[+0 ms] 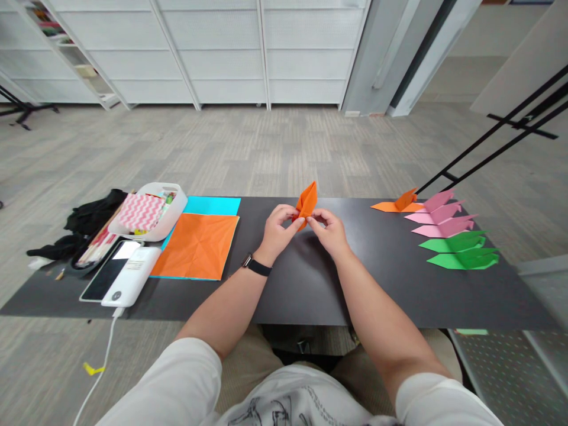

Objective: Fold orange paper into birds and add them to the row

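Note:
An orange folded paper figure (307, 200) is held up over the middle of the dark table, its pointed tip upward. My left hand (279, 231) pinches its lower left side between thumb and fingers. On the lower right, my right hand (328, 229) pinches the same paper, the two thumbs close together near its bottom. My fingers hide part of the lower folds. At the right of the table stands a row of finished-looking paper birds: an orange bird (399, 204), several pink birds (444, 216) and green birds (464, 258).
Left of my hands lies a stack of orange paper (197, 245) with blue sheets (213, 205) beneath. Farther left are a white basket (173, 213), a phone (104, 278), a white power bank (132, 277) with a cable (106, 349), and black cloth (95, 210). A black metal stand (488, 130) rises behind the right end.

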Available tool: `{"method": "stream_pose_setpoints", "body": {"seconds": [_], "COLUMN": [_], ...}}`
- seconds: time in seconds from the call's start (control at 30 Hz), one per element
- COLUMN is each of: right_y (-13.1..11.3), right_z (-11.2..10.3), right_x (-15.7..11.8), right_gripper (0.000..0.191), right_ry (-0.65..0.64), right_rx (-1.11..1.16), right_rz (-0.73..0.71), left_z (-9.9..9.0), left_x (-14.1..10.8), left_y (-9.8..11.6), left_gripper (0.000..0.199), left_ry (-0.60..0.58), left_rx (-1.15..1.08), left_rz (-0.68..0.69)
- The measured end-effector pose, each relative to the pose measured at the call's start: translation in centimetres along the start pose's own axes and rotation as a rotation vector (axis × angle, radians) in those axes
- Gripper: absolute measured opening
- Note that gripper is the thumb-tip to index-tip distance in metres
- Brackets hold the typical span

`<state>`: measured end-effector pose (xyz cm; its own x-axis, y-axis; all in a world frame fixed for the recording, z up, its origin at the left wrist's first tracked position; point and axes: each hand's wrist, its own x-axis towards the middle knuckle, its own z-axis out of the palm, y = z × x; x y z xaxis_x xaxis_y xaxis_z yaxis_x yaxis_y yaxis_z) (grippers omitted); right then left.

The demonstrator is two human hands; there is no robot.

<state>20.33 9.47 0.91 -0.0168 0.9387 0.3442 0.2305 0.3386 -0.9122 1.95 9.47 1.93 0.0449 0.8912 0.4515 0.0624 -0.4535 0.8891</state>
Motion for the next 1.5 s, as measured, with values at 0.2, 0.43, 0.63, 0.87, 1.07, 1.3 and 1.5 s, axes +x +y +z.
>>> {"method": "stream_pose_setpoints", "body": {"seconds": [0.2, 0.43, 0.63, 0.87, 1.07, 1.3, 1.5], "right_y": [-0.8, -1.3, -1.9, 0.0, 1.3, 2.1, 2.5], "right_z": [-0.1, -0.2, -1.1, -2.3, -2.7, -2.3, -2.1], "right_x": [-0.1, -0.1, 0.0, 0.6, 0.6, 0.3, -0.2], "right_gripper": [0.019, 0.013, 0.016, 0.020, 0.021, 0.015, 0.033], "right_ry": [0.016, 0.059, 0.035, -0.119, -0.280, -0.343, -0.276], "right_rx": [-0.094, -0.086, -0.142, -0.203, -0.393, -0.651, -0.827], "right_rz": [-0.032, -0.127, -0.127, -0.084, 0.020, 0.001, 0.020], "left_z": [-0.2, -0.3, -0.7, -1.1, -0.9, -0.5, -0.6], "left_x": [-0.1, -0.5, -0.3, 0.1, 0.1, -0.3, -0.3], "left_y": [1.3, 1.2, 1.4, -0.6, -2.4, -1.9, -2.4], "left_gripper": [0.025, 0.023, 0.009, 0.018, 0.032, 0.016, 0.021], "left_ry": [0.065, 0.068, -0.054, -0.195, -0.384, -0.485, -0.459], "left_rx": [0.151, 0.166, 0.261, 0.377, 0.442, 0.574, 0.631], "left_rz": [0.031, 0.040, 0.138, 0.122, 0.061, 0.052, 0.063]}}
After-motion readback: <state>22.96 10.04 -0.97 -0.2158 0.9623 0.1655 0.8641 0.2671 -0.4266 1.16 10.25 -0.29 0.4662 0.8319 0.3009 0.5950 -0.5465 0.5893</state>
